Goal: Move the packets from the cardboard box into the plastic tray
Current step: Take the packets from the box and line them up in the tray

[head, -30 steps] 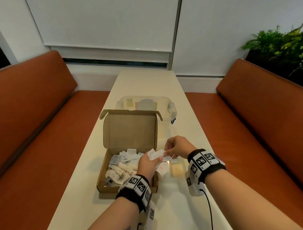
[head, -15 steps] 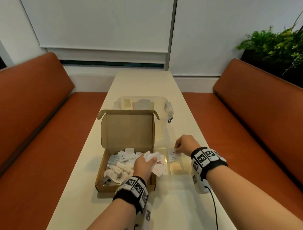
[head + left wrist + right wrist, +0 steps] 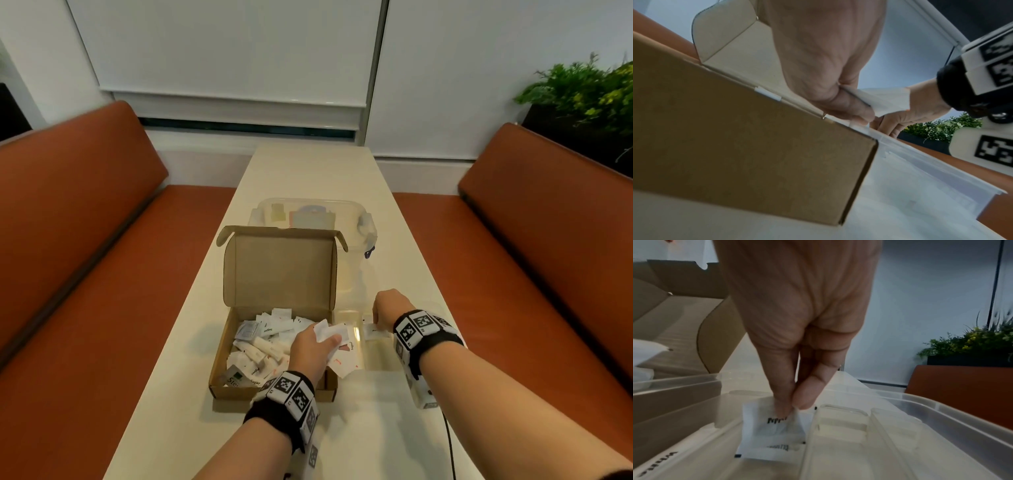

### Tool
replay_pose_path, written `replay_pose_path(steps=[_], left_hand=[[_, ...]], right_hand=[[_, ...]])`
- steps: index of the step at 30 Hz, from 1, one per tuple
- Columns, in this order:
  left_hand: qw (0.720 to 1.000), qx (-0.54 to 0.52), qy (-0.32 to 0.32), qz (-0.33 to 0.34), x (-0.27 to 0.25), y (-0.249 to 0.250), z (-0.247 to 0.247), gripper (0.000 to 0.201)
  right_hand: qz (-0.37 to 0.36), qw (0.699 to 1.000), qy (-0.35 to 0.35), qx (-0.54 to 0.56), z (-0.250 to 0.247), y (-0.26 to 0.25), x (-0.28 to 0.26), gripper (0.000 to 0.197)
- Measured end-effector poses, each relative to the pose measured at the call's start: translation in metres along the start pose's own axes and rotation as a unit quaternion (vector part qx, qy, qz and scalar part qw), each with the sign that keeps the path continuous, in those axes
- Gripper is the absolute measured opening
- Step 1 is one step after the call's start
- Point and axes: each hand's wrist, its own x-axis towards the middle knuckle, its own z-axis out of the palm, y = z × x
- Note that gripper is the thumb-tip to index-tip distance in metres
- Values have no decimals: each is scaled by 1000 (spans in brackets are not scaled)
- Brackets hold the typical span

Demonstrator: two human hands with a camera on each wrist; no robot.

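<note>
An open cardboard box [image 3: 219, 370] with its lid upright holds several white packets [image 3: 263, 342]. A clear plastic tray [image 3: 380, 356] with divided compartments lies against the box's right side. My left hand [image 3: 325, 342] grips a small bunch of white packets [image 3: 330, 331] above the box's right edge; the same bunch [image 3: 885, 102] shows in the left wrist view. My right hand [image 3: 795, 404] is lowered into a tray compartment, thumb and finger pinching a pepper packet [image 3: 772, 423] that stands on another packet [image 3: 772, 452]. More packets [image 3: 344, 361] lie in the tray's leftmost compartment.
A clear lidded container [image 3: 346, 212] stands behind the box. The narrow cream table [image 3: 308, 171] runs between two orange benches [image 3: 85, 240]. A potted plant [image 3: 589, 92] sits at the far right. A cable [image 3: 448, 442] hangs from my right wrist.
My right hand left the bunch in my left hand with one packet and moved right and down into the tray. My left hand stayed over the box edge.
</note>
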Motion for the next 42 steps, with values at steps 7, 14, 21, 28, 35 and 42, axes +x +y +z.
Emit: replay_pose_path(steps=[7,14,21,28,35,42], left_hand=[[1000,2,-2,3,2,-1,-1,54],[1000,2,-5,1,2,-2,-1,53],[1000,-10,-12,-15,-1,4,-4,52],[997,-65,-29,-27,-7,14,-4,40],[994,-77,-72,-24,-17,27,6,48],[994,-71,-69,-39,-30,29,5,30]], right_hand=[[-6,999,-11,-38,6,-1,3,24],[-22,999,-7,-33,7,-2,4,22],[-54,996,23,61,3,-6,3,18],[-108,942,-73,311,-11,-11,-17,5],[-74,937,-59,336,-10,2,-27,4],[-48,940,-29,337,-7,21,-33,6]])
